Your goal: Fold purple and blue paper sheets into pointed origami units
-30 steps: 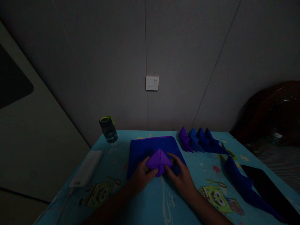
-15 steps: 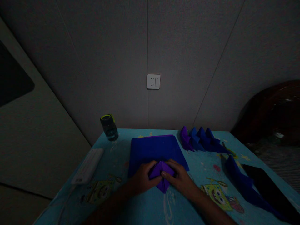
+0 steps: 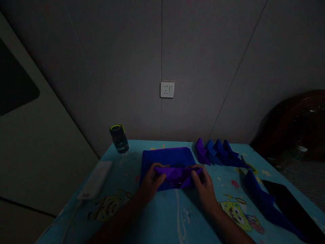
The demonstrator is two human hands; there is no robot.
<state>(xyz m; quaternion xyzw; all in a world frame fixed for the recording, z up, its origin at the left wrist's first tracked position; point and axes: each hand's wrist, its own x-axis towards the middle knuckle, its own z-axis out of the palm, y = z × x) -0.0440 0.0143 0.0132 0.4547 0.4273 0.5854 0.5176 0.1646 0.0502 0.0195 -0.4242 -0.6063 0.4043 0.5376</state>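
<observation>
A folded purple paper boat (image 3: 177, 174) is stretched out lengthwise between my two hands. My left hand (image 3: 152, 179) pinches its left end, thumb in front and fingers behind. On the right end my right hand (image 3: 203, 181) grips the same way. Just beyond lies a stack of blue paper sheets (image 3: 166, 156) with a purple edge showing at the back; the boat and hands cover its front part.
Several folded paper boats (image 3: 214, 152), purple and blue, stand at the back right. Another blue boat (image 3: 264, 198) lies beside a black flat object (image 3: 289, 200). On the left are a water bottle (image 3: 119, 139) and a white power strip (image 3: 95, 179) with a cable.
The purple paper has gone from a compact diamond shape to a long, low boat shape. My hands have moved apart, left and right, each keeping its grip on it.
</observation>
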